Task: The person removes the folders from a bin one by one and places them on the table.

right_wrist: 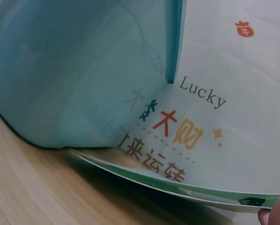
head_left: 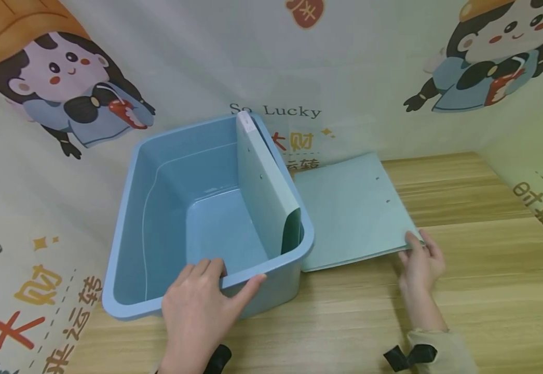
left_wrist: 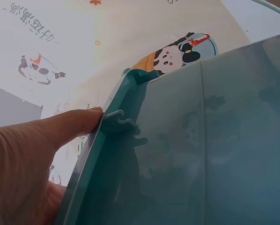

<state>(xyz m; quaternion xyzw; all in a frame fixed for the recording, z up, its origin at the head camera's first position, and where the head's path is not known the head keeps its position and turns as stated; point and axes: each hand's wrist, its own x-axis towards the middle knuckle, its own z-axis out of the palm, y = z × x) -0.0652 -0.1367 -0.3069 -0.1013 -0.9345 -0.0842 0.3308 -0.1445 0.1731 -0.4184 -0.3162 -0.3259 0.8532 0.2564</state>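
A blue plastic bin (head_left: 225, 228) stands tilted to the view on the table. My left hand (head_left: 201, 301) grips its near rim, fingers hooked over into the bin and thumb along the outside. In the left wrist view, the thumb of my left hand (left_wrist: 32, 154) lies against the rim beside the bin's outer wall (left_wrist: 233, 154). One pale green folder (head_left: 269, 182) stands on edge inside, against the right wall. Another pale green folder (head_left: 351, 213) lies right of the bin. My right hand (head_left: 421, 265) pinches its near right corner; the right wrist view shows this folder's edge (right_wrist: 177, 190) bowed above the table.
The wood-grain table (head_left: 477, 275) extends to the right and front. Behind and at the sides hangs a white printed cloth (head_left: 197, 41) with cartoon figures and lettering; the bin's back rim is close to it.
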